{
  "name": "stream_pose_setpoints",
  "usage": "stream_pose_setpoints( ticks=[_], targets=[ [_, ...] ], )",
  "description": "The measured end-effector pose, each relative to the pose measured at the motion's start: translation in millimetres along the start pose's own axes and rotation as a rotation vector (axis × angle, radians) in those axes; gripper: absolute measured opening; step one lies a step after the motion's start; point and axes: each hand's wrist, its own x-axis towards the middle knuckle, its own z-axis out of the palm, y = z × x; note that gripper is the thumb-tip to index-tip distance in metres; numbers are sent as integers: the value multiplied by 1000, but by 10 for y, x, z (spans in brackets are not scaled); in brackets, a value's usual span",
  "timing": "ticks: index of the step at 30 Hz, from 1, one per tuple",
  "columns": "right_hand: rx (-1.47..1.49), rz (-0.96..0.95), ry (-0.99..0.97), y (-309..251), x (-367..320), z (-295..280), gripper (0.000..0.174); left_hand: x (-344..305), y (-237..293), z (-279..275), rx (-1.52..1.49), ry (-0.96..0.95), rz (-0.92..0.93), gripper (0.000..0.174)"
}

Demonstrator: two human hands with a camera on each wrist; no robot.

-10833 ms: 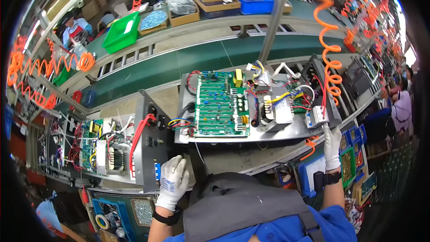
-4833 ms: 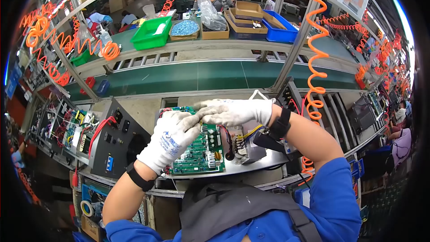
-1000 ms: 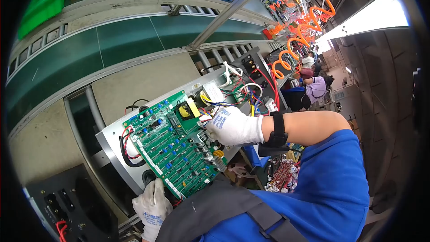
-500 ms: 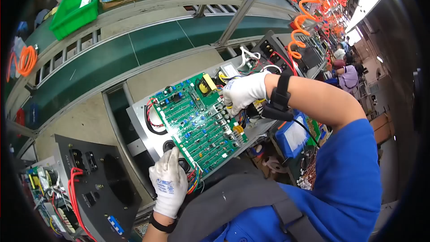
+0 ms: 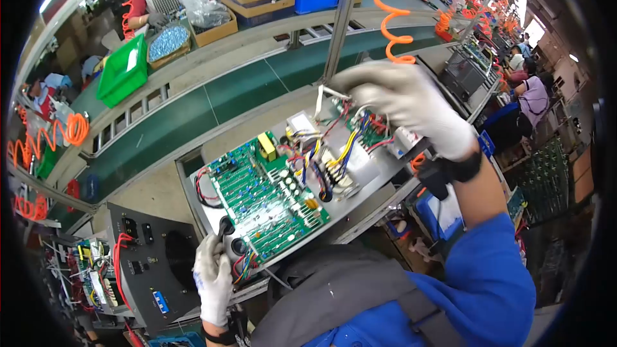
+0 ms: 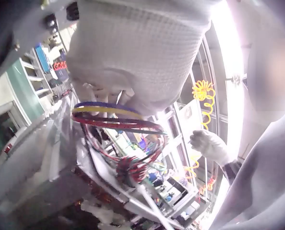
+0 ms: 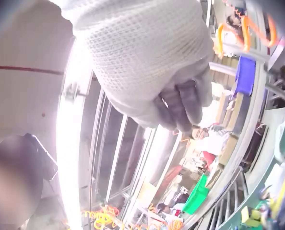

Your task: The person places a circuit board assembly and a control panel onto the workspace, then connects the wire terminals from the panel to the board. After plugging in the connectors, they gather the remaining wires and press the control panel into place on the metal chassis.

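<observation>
A metal chassis (image 5: 379, 167) lies tilted before me, carrying a green circuit board (image 5: 263, 193) and a tangle of coloured wires (image 5: 334, 148). My gloved left hand (image 5: 212, 276) rests on its near left corner, fingers fairly straight, beside a black round fitting (image 5: 225, 226). In the left wrist view that left hand (image 6: 133, 52) sits just above a looped wire bundle (image 6: 118, 120). My gloved right hand (image 5: 402, 99) hangs blurred in the air over the chassis's far right end, its fingers (image 7: 181, 103) loosely curled and holding nothing.
A black panel unit (image 5: 154, 263) with red wires stands to the left. Beyond the chassis runs a green conveyor belt (image 5: 238, 93), with a metal post (image 5: 337, 19) and an orange coiled hose (image 5: 392, 16). A green bin (image 5: 122, 71) sits behind. Blue part bins (image 5: 450, 215) are low right.
My right hand has left the wiring beside the board and risen up and to the right. My left hand stays at the chassis's near corner.
</observation>
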Motion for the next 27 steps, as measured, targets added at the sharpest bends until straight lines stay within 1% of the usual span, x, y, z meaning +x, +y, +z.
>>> stream_pose_setpoints(
  ticks=[1,2,3,4,5,6,7,8,9,10,12,13,14,16,17,18,19,20,22,23,24,25,26,27],
  targets=[
    [-62,97,126,-2,-230,-270,24,-80,28,17,31,93,-6,42],
    [87,256,173,166,-484,-344,22,-122,106,79,50,192,-9,41],
    [191,285,146,473,-707,-324,18,-131,254,135,54,200,-79,40],
    [173,415,48,618,-838,-295,18,-149,414,164,62,201,-155,39],
    [17,316,44,818,-882,-142,20,-92,669,295,-18,209,-126,36],
    [-175,180,0,851,-863,-45,31,-40,768,420,31,158,64,34],
    [-354,10,-47,1079,-813,86,46,31,983,518,104,77,169,32],
    [-354,38,-118,1122,-736,186,50,114,1220,621,182,-6,273,31],
    [-421,19,-107,1199,-649,314,43,185,1367,733,242,-53,336,31],
    [-406,10,-100,1219,-579,343,43,247,1450,843,245,-41,462,30],
    [-767,107,-262,1069,-342,291,26,290,1588,935,301,-77,471,28],
    [-806,-3,-123,1146,-314,331,16,298,1561,949,260,-78,478,29],
    [-803,-21,-120,1089,-302,324,16,296,1508,961,268,-62,475,29],
    [-569,-223,194,834,-306,320,18,277,1329,993,-27,-76,196,25],
    [-500,-382,232,695,-308,345,22,299,1189,1024,-101,-68,162,25],
    [-410,-507,149,589,-330,430,27,327,1141,1035,-319,-109,53,39],
    [-310,-658,123,402,-372,499,30,360,1170,1008,-481,-130,-3,52],
    [-278,-733,-5,238,-389,581,29,412,1232,965,-642,-146,-58,65],
    [-249,-851,-134,-52,-421,678,28,493,1156,887,-899,-215,-39,78],
    [-212,-893,-177,-54,-397,780,27,547,1189,858,-957,-187,-43,84],
    [-178,-930,-221,-41,-377,875,26,568,1176,766,-930,-197,-30,77],
    [-165,-852,-375,-65,-383,934,23,591,1241,693,-848,-193,-18,72],
    [-163,-857,-374,-95,-374,972,23,601,1325,630,-768,-196,-4,68],
    [-146,-858,-427,-120,-367,1004,23,591,1355,572,-650,-178,-77,50]
  ],
)
